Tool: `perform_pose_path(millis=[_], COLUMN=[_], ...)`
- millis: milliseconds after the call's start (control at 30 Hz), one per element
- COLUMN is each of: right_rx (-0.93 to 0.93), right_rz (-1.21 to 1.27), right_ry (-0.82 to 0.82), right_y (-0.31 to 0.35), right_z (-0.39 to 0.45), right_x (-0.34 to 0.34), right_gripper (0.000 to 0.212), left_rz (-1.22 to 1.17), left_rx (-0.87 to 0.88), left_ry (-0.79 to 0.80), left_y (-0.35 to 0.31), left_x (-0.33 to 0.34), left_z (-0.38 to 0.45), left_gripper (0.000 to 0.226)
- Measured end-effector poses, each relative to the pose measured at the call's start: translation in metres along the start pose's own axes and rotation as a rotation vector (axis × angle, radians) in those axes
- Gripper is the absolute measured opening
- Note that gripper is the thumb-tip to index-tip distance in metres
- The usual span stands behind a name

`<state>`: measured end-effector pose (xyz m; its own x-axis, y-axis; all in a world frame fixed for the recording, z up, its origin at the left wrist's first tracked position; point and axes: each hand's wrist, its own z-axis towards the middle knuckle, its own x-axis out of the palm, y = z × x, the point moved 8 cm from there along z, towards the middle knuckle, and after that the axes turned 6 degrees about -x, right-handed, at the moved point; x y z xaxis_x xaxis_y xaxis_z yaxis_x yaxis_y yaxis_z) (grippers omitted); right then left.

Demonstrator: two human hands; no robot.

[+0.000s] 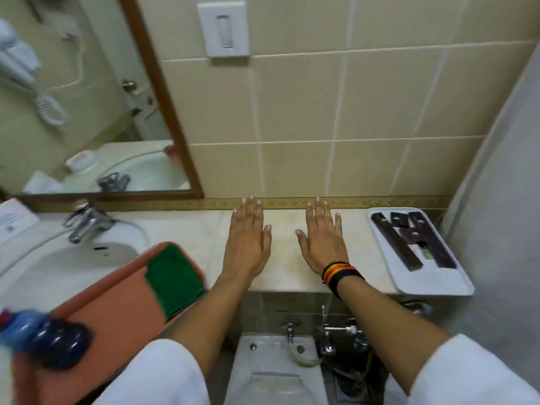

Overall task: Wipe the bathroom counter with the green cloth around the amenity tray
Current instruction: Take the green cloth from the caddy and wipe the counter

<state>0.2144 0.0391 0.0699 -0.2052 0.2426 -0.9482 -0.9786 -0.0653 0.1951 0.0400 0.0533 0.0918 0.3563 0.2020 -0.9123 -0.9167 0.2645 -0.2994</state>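
Two bare forearms enter from the lower edge of the frame, each emerging from a loose white sleeve; the left sleeve (157, 375) sits at lower centre-left, the right sleeve (467, 372) at lower right, both pushed up so the forearms are uncovered; the cloth looks plain and soft, without visible print or buttons; the left hand (248, 238) wears nothing; the right hand (323, 241) is also bare, but its wrist carries a wristband (340, 274), mostly black with red, orange and yellow stripes; fingers (250, 207) have short, pale nails.

Beige tiled wall (321, 97), wood-framed mirror (87, 92)
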Motion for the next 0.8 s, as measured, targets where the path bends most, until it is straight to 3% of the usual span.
perform_pose_path(millis=[267, 400, 567, 667, 800], right_rx=[-0.199, -0.290, -0.181, -0.094, -0.062], right_rz=[0.161, 0.150, 0.042, 0.125, 0.393], right_ry=[0.151, 0.318, 0.422, 0.432, 0.300], right_y=[0.200, 0.280, 0.323, 0.331, 0.310], right_z=[-0.001, -0.013, -0.016, -0.012, -0.015], right_x=[0.052, 0.096, 0.134, 0.139, 0.107], right_gripper=[0.046, 0.034, 0.035, 0.035, 0.037], left_rz=[-0.019, 0.078, 0.036, -0.159, -0.390], left_rx=[-0.353, -0.541, -0.578, -0.611, -0.608], left_ry=[0.033, 0.167, 0.158, 0.066, -0.066], left_y=[0.182, 0.263, 0.288, 0.293, 0.276], left_x=[-0.039, -0.026, -0.010, -0.016, -0.044], left_z=[-0.053, -0.067, -0.072, -0.070, -0.064], left_gripper=[0.054, 0.050, 0.043, 0.022, 0.029])
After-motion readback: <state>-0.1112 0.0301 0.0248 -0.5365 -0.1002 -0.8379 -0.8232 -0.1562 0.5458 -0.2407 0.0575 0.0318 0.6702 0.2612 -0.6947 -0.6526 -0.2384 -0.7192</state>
